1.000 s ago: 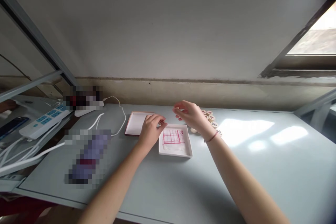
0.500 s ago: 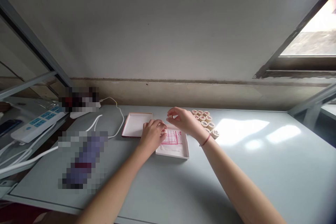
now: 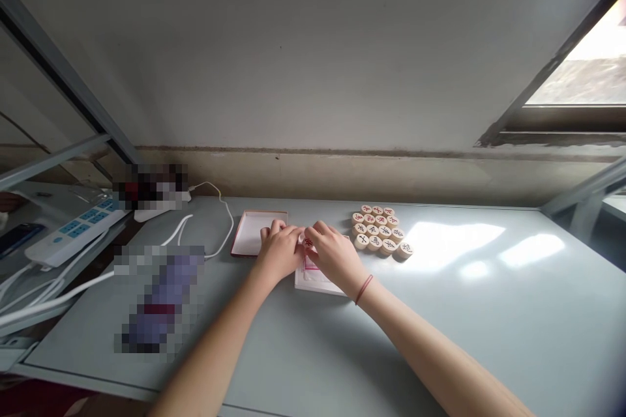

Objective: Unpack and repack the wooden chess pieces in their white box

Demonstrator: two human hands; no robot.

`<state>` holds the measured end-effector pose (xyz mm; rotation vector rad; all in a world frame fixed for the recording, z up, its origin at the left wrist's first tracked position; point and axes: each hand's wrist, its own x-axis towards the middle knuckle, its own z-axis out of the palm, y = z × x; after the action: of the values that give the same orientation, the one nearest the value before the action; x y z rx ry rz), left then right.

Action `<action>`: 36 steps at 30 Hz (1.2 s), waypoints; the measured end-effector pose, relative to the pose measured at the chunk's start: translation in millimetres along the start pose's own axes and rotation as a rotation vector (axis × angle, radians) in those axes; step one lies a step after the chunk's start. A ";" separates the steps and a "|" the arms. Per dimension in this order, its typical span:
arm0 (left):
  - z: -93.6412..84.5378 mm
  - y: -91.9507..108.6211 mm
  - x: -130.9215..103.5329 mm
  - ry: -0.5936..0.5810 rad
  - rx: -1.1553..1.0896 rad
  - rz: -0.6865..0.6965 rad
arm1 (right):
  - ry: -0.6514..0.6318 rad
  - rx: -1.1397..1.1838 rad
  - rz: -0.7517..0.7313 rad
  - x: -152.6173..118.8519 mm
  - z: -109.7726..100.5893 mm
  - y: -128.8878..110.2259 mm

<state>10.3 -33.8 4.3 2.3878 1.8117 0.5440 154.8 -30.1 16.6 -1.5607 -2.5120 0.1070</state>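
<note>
Both hands meet above a shallow white box (image 3: pixel 320 286) that holds a folded sheet with pink lines (image 3: pixel 313 272). Between my fingertips is a round piece with a red character (image 3: pixel 308 243). My left hand (image 3: pixel 282 251) is closed on its left side, and my right hand (image 3: pixel 332 254) is closed on its right side, covering much of the box. To the right, several round wooden pieces (image 3: pixel 385 231) with red or dark characters stand in rows. Behind my left hand lies a red-edged lid, white inside (image 3: pixel 249 233).
On the left are a white power strip (image 3: pixel 73 234), white cables (image 3: pixel 63 292), a blurred purple item (image 3: pixel 163 300) and a dark phone (image 3: pixel 19 240). A metal frame bar (image 3: pixel 68 78) rises there. The wall (image 3: pixel 303 176) runs behind the grey table (image 3: pixel 274 352).
My right hand has come down and left to the piece at my left fingertips, uncovering the rows of wooden pieces. The view has shifted slightly.
</note>
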 end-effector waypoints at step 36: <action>9.2 4.5 -0.3 0.001 0.048 0.061 | -0.329 -0.079 0.551 85.0 -24.1 125.0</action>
<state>17.5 -34.1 -3.0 2.4818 1.7774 0.5129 232.9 100.8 30.5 -2.4004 -2.2387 0.3675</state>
